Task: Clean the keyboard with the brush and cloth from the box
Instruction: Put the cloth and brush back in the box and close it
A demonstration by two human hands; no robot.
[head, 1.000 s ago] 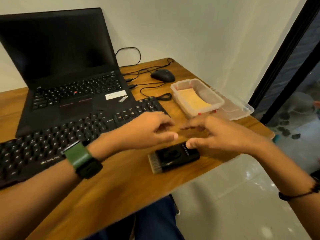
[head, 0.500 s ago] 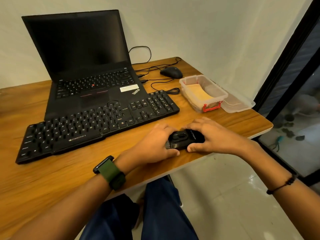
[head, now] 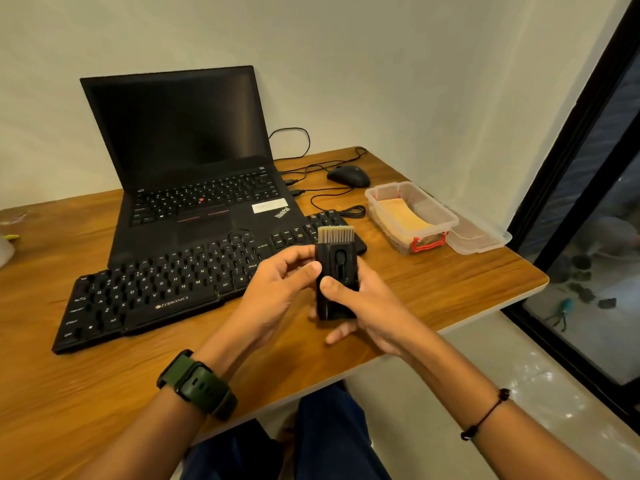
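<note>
A warm brown wooden desk (head: 433,292) stands against a plain pale wall, with a grey tiled floor beyond its rounded right corner and a dark-framed glass door further right. The black external keyboard (head: 180,282) lies across the middle of the desk and serves as landmark. Behind it, touching its rear edge, sits an open black laptop (head: 194,174) with a dark screen. Behind and to the right of the keyboard lie a black mouse (head: 349,176) and looped black cables. Right of the keyboard, apart from it, stands a clear plastic box with red clips (head: 440,216) holding a tan folded cloth (head: 401,218); its clear lid (head: 479,237) rests just beside it at the desk edge. Bare wood lies in front of the keyboard up to the near edge.

Over the keyboard's right end, both hands grip a black rectangular brush (head: 337,271), pale bristles pointing up. The left hand (head: 277,292) pinches its left side; the right hand (head: 363,306) wraps its lower body, thumb on the front.
</note>
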